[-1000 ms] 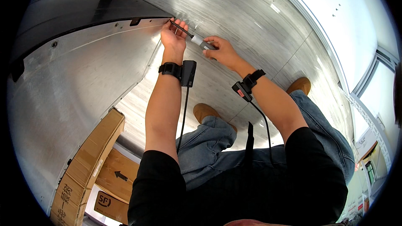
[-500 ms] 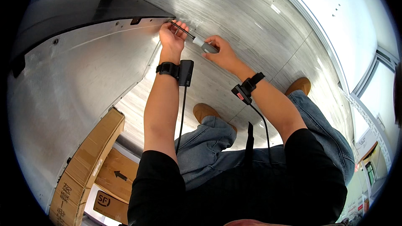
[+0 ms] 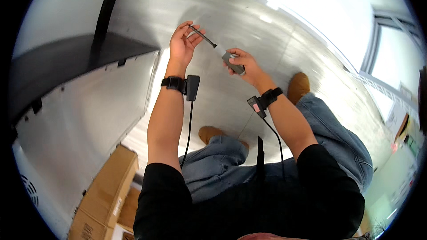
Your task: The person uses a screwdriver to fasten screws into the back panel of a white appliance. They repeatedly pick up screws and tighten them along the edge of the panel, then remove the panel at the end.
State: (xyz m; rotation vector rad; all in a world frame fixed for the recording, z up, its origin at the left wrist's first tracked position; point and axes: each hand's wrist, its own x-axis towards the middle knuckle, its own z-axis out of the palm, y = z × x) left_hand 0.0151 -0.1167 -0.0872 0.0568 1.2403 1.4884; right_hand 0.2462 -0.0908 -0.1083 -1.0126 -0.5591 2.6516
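The right hand (image 3: 243, 63) maintains a closed grip around the grey handle of a screwdriver (image 3: 222, 54), with the fingers wrapped over the handle body and the thumb on its upper side. The thin dark shaft of the screwdriver extends up and to the left from the handle. The left hand (image 3: 183, 44) applies a narrow grip to the far end of that shaft, the tip pinched between thumb and fingertips, with the remaining fingers loosely spread. The tool is held in the air between both hands, above the pale grey floor (image 3: 249, 13), and is not in contact with any surface. Each wrist carries a black band with a small device attached; a thin black cable runs from each device back along the forearm toward the body. To the left of the left forearm stands a large pale grey metal panel (image 3: 80, 124) with a dark upper section. Below the hands, blue jeans and two tan shoes (image 3: 299, 85) are visible on the floor. Brown cardboard boxes (image 3: 109, 195) lie at the lower left, beside the panel
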